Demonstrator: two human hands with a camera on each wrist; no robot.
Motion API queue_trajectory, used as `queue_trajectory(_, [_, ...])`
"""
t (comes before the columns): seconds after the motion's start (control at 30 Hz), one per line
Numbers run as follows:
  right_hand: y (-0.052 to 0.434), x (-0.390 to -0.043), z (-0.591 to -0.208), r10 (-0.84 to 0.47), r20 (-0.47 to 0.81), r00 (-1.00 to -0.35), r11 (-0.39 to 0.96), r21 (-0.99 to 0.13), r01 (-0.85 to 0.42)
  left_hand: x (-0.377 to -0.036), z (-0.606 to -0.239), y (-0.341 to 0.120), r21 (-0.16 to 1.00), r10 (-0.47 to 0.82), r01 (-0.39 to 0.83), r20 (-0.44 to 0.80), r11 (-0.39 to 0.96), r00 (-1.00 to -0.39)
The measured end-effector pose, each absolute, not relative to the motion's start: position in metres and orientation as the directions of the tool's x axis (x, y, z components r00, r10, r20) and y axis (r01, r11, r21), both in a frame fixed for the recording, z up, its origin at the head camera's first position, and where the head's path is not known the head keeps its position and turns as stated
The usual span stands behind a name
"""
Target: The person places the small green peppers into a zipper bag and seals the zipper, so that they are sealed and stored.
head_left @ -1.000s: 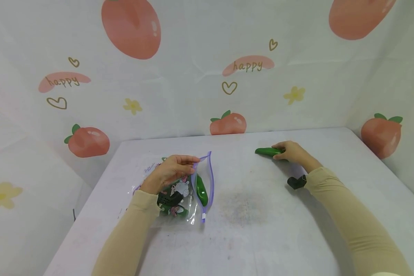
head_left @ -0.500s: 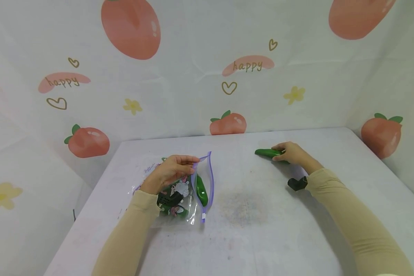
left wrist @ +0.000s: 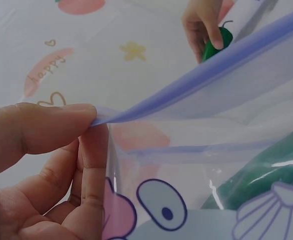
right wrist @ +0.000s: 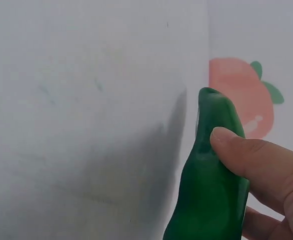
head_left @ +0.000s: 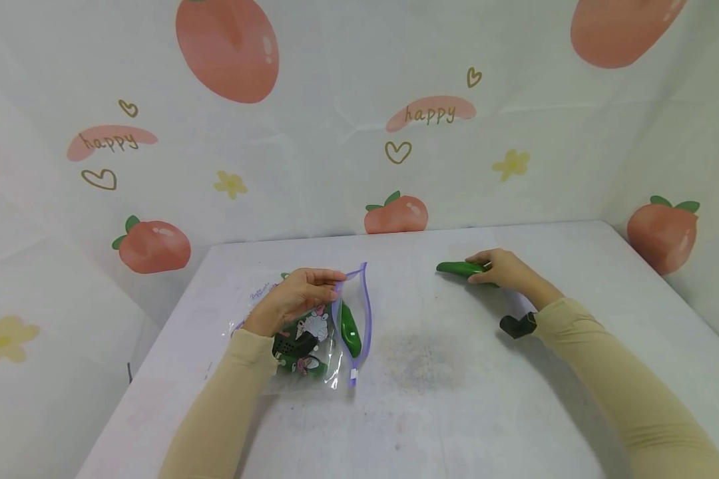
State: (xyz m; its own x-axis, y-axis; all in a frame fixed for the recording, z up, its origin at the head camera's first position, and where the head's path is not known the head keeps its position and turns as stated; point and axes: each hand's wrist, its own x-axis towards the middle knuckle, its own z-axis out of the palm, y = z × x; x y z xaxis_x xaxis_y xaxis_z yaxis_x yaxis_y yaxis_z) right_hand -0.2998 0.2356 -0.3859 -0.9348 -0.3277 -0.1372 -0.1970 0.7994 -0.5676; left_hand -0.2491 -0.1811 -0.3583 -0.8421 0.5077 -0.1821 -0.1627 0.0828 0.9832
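Observation:
My left hand [head_left: 296, 299] pinches the purple zip edge of a clear printed zip bag [head_left: 334, 362] between thumb and fingers, and the bag's mouth gapes to the right. Inside the bag lies a glossy green pepper [head_left: 350, 330], seen blurred through the plastic in the left wrist view. Off to the right, near the table's back, my right hand [head_left: 503, 269] holds another long green pepper [head_left: 455, 268] by its stem half. In the right wrist view the thumb [right wrist: 231, 145] presses on this pepper [right wrist: 206, 200], which casts a shadow on the white surface.
A white table [head_left: 407, 426] backs onto a white cloth [head_left: 311, 166] printed with fruit, hearts and flowers. Black wrist cameras, the right one [head_left: 517, 325] and the left one [head_left: 295, 346], hang under the wrists. The left one overlaps the bag.
My right hand has moved slightly left and nearer to me, carrying the pepper along. The left hand and the bag have stayed where they were.

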Motion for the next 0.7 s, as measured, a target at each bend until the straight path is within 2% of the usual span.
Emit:
queue_trajectory(0.37, [0.22,-0.286,-0.386,-0.384,-0.039,-0.922,0.768,-0.568,-0.296,-0.249,-0.357,-0.181,0.982,0.509,-0.172,-0.189,0.081,-0.84])
queue_trajectory(0.7, [0.198,-0.267,-0.378,-0.384,-0.036,-0.923,0.753,-0.591,-0.29,-0.25,-0.357,-0.18,0.98,0.509,-0.183,-0.195,0.075,-0.838])
